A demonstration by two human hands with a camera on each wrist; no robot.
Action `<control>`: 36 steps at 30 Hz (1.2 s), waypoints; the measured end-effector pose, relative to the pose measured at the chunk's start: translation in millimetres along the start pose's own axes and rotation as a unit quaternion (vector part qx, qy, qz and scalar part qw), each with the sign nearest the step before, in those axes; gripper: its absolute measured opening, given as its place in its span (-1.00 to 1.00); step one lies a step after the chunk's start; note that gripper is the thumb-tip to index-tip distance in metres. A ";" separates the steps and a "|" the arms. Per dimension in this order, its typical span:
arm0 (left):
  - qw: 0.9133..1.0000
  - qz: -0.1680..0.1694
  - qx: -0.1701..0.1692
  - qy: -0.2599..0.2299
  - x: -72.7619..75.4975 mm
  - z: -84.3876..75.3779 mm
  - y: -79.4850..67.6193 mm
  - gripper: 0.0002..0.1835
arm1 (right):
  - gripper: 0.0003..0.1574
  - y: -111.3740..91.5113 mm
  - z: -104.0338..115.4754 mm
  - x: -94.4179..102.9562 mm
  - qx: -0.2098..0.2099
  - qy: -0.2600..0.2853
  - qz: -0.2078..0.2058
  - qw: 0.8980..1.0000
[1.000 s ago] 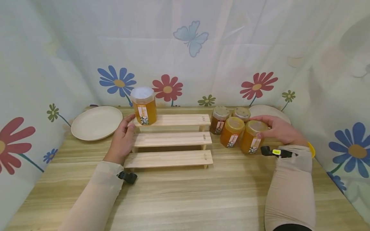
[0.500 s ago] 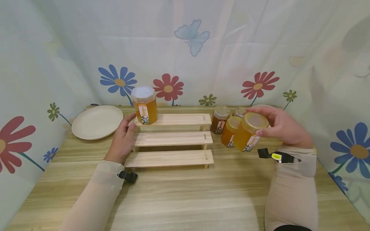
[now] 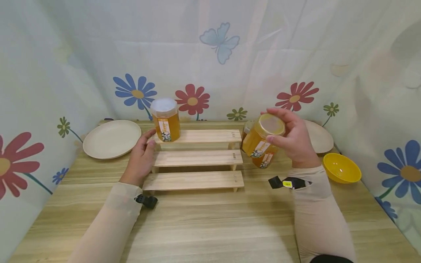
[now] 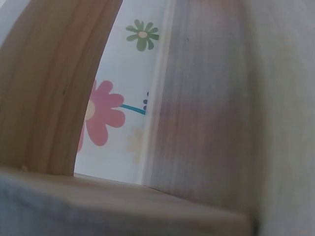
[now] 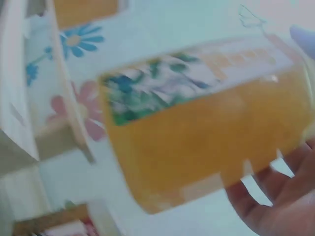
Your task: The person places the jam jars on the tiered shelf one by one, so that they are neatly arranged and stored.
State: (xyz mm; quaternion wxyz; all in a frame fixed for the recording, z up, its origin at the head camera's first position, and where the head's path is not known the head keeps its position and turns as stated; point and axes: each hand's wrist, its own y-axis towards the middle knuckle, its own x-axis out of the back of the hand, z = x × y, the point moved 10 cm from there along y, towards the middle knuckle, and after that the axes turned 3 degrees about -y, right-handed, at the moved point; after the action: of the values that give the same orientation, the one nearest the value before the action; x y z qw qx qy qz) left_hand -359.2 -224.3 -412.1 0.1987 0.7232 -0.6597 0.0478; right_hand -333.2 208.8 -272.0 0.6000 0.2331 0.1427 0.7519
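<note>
My right hand [image 3: 296, 140] grips a honey jar [image 3: 254, 140] near its pale lid, holding it tilted in the air right of the wooden step rack [image 3: 197, 158]. In the right wrist view the amber honey jar [image 5: 206, 147] shows its printed label, with fingers [image 5: 266, 189] along its underside. My left hand [image 3: 139, 160] holds the rack's left end, thumb and fingers at the top board. Another honey jar [image 3: 167, 126], with a white lid, stands upright at the left of that top board. The left wrist view shows rack boards [image 4: 206, 108] close up.
Behind and below the held jar, an amber jar [image 3: 264, 160] and a darker jar [image 3: 245, 132] stand partly hidden on the table. Cream plates lie at left [image 3: 112, 139] and right [image 3: 319, 137]. A yellow bowl [image 3: 342, 168] sits at the right. Flowered cloth hangs behind.
My right hand has lifted the front right jar off the table and carried it left and up, tilting it. The yellow bowl has come into fuller view. My left hand stays at the rack.
</note>
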 end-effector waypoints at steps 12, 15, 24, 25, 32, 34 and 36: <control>1.000 0.004 -0.001 0.003 -1.8 -1.6 -0.5 -0.40 | -0.16 7.7 -26.0 -38.4 0.007 0.021 -0.063 0.998; 1.000 0.003 -0.003 0.005 -2.0 -1.4 0.1 -0.40 | -0.09 8.4 -28.2 -42.4 0.005 0.012 -0.058 0.998; 1.000 0.001 0.007 0.006 0.6 1.0 0.1 -0.39 | -0.15 10.8 -36.7 -40.3 -0.062 -0.056 -0.043 0.996; 1.000 0.001 0.007 0.007 0.6 1.0 0.0 -0.39 | -0.16 11.1 -37.3 -39.7 -0.068 -0.062 -0.044 0.995; 1.000 0.006 0.004 0.008 -1.4 -0.3 0.8 -0.39 | -0.18 14.5 -41.6 -39.7 -0.097 -0.061 -0.048 0.992; 1.000 0.005 0.001 0.008 -1.8 -0.4 0.9 -0.39 | -0.19 18.1 -42.4 -42.2 -0.097 -0.046 -0.048 0.993; 1.000 0.004 -0.001 0.007 -2.4 -0.7 0.8 -0.39 | -0.19 22.2 -43.9 -44.5 -0.098 -0.035 -0.049 0.993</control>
State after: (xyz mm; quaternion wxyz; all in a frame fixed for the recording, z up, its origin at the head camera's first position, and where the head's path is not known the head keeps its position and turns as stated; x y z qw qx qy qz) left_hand -360.1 -221.8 -412.1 0.2041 0.7199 -0.6613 0.0531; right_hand -367.1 163.2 -306.4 0.6604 0.1920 0.0590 0.7236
